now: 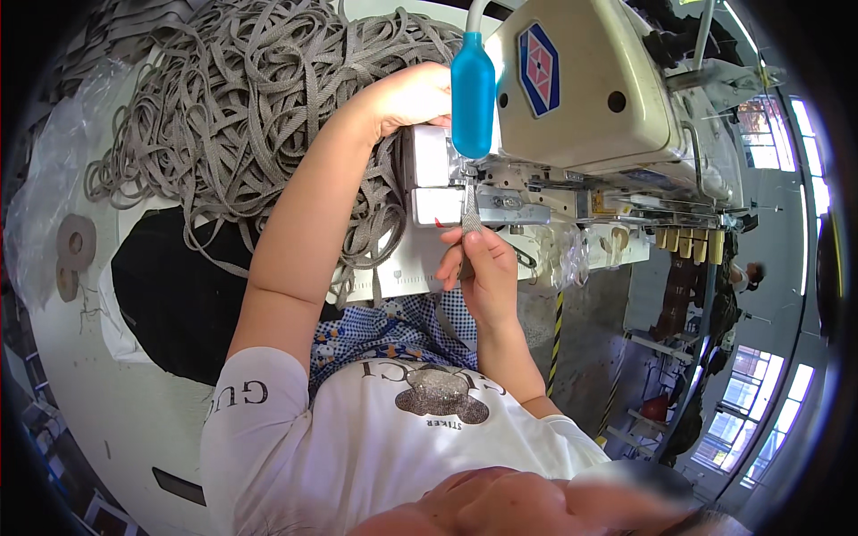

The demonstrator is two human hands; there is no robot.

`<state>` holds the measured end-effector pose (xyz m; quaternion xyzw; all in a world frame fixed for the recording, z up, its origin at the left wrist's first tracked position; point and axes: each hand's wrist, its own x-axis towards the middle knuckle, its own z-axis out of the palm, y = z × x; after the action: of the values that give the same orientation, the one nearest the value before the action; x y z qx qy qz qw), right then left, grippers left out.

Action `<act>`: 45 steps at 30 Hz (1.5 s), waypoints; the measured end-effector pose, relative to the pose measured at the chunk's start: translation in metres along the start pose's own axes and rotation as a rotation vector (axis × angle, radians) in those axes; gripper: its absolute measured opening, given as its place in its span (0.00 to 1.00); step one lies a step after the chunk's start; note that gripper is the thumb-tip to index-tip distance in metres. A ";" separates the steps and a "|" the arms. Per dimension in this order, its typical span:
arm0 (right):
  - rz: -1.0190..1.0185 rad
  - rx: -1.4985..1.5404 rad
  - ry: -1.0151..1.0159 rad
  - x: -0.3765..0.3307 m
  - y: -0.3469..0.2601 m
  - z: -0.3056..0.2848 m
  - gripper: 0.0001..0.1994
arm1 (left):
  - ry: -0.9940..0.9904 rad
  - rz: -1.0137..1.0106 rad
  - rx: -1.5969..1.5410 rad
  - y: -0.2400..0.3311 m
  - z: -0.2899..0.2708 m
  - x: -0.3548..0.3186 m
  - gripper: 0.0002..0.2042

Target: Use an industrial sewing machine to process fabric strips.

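The right hand pinches a grey webbing strap in its fingers at the sewing machine foot. The left hand rests beside the machine, fingers hidden behind a blue bottle. A tangled webbing pile crowds the desk behind.

Feeding grey strap at the sewing machine

Right hand pinches the grey webbing strap just below the presser area, left hand rests by the tangled strap pile on the bench.
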<state>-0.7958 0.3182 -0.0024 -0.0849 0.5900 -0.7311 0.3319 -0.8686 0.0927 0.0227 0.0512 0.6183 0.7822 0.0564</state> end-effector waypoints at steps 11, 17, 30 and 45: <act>-0.064 -0.009 0.024 0.000 0.005 0.003 0.15 | 0.020 -0.076 -0.076 -0.007 -0.002 0.007 0.09; -0.062 -0.028 0.015 -0.001 0.006 0.004 0.14 | 0.002 -0.058 0.032 -0.019 -0.008 0.018 0.11; -0.098 -0.056 0.023 0.000 0.009 0.004 0.14 | -0.036 -0.013 -0.045 -0.026 -0.007 0.022 0.11; -0.103 -0.062 0.022 0.000 0.010 0.004 0.14 | -0.035 -0.038 -0.055 -0.024 -0.008 0.019 0.11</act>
<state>-0.7903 0.3144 -0.0102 -0.1173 0.6108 -0.7295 0.2845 -0.8881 0.0938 -0.0021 0.0515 0.5965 0.7966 0.0834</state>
